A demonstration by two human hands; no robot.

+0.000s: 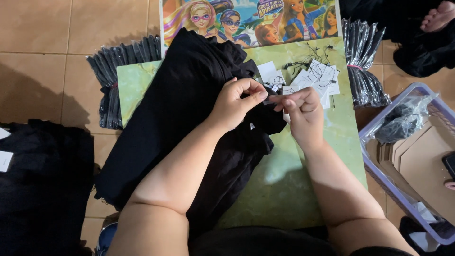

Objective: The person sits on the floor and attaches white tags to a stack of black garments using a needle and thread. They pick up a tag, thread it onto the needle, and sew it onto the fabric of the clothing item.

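Two bare forearms reach over a green marbled tabletop (284, 189).
The left hand (235, 103) pinches the folded black cloth garment (180, 109); the right hand (303, 111) pinches a small white paper tag (286, 115) beside it, apparently not yet attached. Loose white tags (317, 76) wait farther off.

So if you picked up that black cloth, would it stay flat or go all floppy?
Probably floppy: the black cloth already lies in soft folds and droops over the green board's edge. It likely bunches easily, as it does where the left hand and right hand pinch it.
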